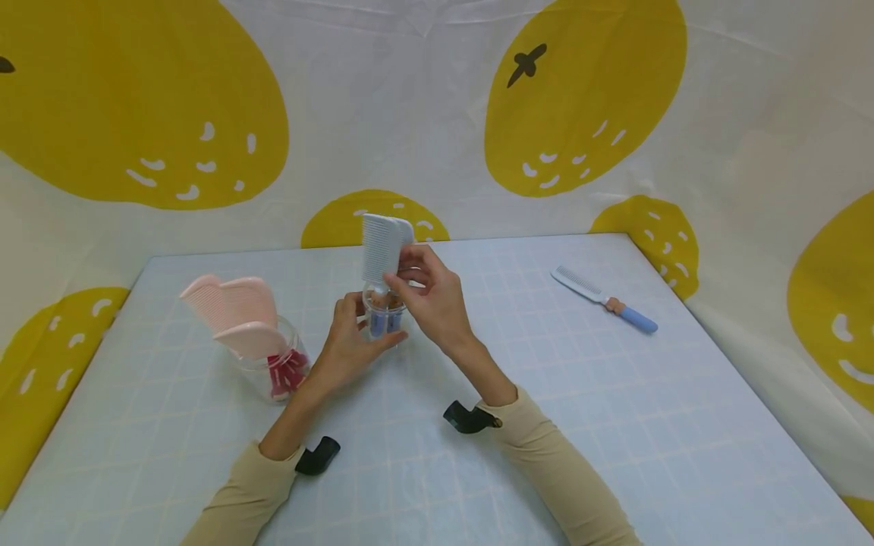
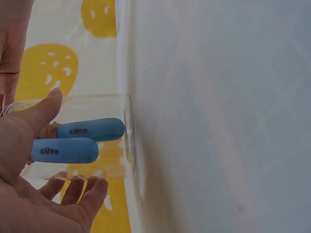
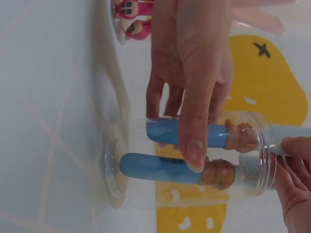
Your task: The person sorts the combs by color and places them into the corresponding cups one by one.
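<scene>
My left hand (image 1: 347,345) holds a clear jar (image 3: 112,187) round its side, thumb on the near face and fingers behind. Two combs with blue handles stand in it, handles down; one handle (image 3: 158,167) shows through the glass. Brown figures sit above the handles, inside near the rim. Their pale blue toothed heads (image 1: 381,246) rise out of the mouth. At those heads, my right hand (image 1: 437,299) pinches a comb between thumb and fingers just above the rim. Which of the two it grips is hard to tell.
Another blue-handled comb (image 1: 604,299) lies on the table at the right. To the left stands a second clear jar (image 1: 256,368) with several pink combs (image 1: 239,307), their dark pink handles inside. A patterned cloth (image 1: 382,91) hangs behind the table's back edge.
</scene>
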The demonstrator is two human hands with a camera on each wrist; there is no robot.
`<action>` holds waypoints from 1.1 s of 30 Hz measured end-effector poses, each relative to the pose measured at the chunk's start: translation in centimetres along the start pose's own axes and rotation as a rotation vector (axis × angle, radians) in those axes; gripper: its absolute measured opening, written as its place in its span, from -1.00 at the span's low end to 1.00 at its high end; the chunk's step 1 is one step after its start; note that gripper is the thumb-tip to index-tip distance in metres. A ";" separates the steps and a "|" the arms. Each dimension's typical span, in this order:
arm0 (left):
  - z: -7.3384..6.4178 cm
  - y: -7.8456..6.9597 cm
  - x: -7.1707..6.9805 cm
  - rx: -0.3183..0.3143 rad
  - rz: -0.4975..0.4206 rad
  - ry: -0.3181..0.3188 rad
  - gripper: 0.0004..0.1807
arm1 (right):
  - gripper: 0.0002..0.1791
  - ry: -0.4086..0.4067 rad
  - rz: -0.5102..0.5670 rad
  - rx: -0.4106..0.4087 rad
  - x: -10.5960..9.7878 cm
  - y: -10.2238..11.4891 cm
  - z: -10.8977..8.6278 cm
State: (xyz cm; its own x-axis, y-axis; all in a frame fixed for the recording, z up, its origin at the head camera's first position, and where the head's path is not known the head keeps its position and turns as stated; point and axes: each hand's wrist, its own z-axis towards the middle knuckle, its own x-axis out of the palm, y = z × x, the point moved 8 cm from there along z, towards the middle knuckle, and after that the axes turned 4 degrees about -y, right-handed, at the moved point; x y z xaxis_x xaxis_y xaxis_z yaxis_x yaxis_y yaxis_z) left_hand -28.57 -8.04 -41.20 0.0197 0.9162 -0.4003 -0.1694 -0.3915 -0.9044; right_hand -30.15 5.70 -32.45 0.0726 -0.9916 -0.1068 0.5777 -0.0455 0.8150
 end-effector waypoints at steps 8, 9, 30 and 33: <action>0.1 0.1 0.0 0.006 -0.010 -0.007 -0.11 | -0.68 0.009 -0.054 -0.031 0.5 -0.1 -0.2; 0.0 0.1 0.0 -0.002 -0.007 -0.006 -0.11 | -0.69 0.009 -0.057 -0.034 0.6 -0.1 -0.3; 0.0 0.5 0.2 -0.052 0.000 0.012 -0.08 | -0.67 -0.086 -0.243 -0.023 -1.6 0.5 -0.5; 0.0 0.6 0.1 -0.059 0.001 0.012 -0.07 | -0.68 -0.047 -0.238 -0.013 -1.5 0.4 -0.5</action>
State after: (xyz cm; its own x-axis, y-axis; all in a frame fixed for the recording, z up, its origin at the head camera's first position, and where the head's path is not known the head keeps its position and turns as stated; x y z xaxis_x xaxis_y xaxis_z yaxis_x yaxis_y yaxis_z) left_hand -28.64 -8.14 -41.77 0.0313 0.9147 -0.4029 -0.1106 -0.3974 -0.9109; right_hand -29.64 7.26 -32.27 -0.1046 -0.9578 -0.2676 0.5848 -0.2769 0.7624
